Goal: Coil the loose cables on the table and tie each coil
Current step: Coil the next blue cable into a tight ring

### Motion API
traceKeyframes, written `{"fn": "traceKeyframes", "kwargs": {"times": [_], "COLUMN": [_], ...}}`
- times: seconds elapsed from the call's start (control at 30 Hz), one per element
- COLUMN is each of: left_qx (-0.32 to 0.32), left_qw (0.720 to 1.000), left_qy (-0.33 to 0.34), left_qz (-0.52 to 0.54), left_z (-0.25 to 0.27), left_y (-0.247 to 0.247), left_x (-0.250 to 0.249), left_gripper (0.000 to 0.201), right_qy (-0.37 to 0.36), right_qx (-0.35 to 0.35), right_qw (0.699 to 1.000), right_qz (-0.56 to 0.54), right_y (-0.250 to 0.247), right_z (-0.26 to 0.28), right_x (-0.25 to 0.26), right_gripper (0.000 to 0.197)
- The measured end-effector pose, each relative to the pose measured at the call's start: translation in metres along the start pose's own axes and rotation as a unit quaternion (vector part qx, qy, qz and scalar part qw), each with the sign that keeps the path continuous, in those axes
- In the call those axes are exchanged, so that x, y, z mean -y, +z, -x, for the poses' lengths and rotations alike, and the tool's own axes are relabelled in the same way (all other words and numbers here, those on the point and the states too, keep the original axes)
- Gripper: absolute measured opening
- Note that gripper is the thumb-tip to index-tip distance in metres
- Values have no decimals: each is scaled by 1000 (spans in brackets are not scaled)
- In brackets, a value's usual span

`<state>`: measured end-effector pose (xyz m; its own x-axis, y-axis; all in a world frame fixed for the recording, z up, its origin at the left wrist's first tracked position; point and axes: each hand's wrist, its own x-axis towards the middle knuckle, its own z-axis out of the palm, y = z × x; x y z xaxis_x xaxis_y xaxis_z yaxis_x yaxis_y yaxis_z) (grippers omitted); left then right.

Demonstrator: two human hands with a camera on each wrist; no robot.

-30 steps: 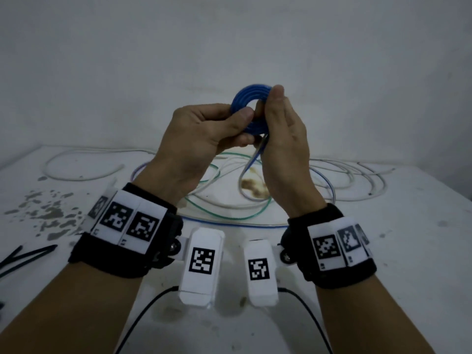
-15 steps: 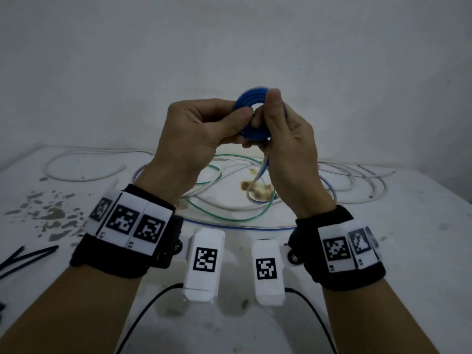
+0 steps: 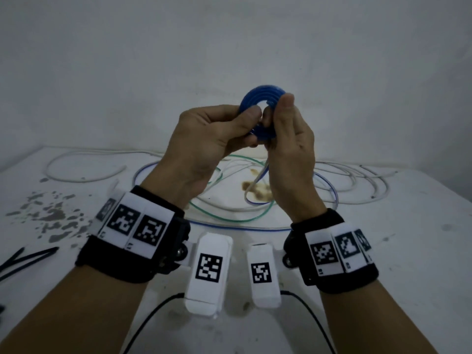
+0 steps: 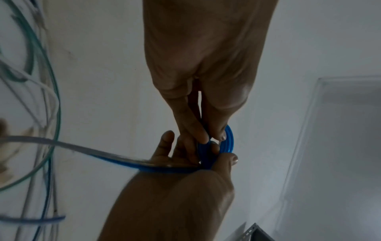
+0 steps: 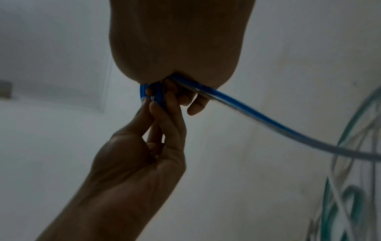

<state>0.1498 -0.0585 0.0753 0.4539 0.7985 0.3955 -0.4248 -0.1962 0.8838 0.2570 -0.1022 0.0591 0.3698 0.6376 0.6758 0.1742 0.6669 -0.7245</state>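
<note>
A small blue cable coil (image 3: pixel 260 94) is held up above the table between both hands. My left hand (image 3: pixel 251 118) pinches its lower left side with thumb in front; the left wrist view shows the fingertips (image 4: pixel 206 137) closed on the coil (image 4: pixel 228 138). My right hand (image 3: pixel 281 108) grips the coil's right side, thumb upright on the rim. The cable's loose tail (image 3: pixel 255 185) hangs from under the right palm down to the table, and runs off sideways in the right wrist view (image 5: pixel 268 120). The coil's far side is hidden by fingers.
Loose cables lie tangled on the white table (image 3: pixel 421 251) beyond the hands: a green one (image 3: pixel 229 220), white ones at left (image 3: pixel 84 178) and right (image 3: pixel 357 180). Black ties (image 3: pixel 25 256) lie at the left edge. A brown stain (image 3: pixel 255 186) marks the middle.
The right thumb has shifted from the coil's top to its right rim. The hanging tail has been drawn up shorter. Both hands stay closed on the coil.
</note>
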Motion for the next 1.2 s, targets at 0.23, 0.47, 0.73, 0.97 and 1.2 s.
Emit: {"fn": "traceKeyframes", "kwargs": {"times": [0.23,0.47,0.73,0.97,1.2], "left_qx": [14,-77,-16,-86,0], "left_qw": [978,996,992,996,995], "left_qy": [57,6,-5,-31,-42], "left_qz": [-201,-43,-124,18,-87], "left_z": [-2,-4,-5,-4,-1], "left_y": [-13,-4,-15,0,-13], "left_x": [2,4,1,7,-2], "left_gripper": [11,13,10,10,27], "right_qy": [45,47,-19,-8,-40], "right_qx": [116,24,87,-39,63], "right_qw": [973,998,957,989,942], "right_qz": [194,32,277,146,327], "right_y": [-25,-3,-21,7,-16], "right_z": [-7,-3,-6,3,-4], "right_x": [7,-3,-2,-7,-2], "right_gripper": [44,38,41,38,39]}}
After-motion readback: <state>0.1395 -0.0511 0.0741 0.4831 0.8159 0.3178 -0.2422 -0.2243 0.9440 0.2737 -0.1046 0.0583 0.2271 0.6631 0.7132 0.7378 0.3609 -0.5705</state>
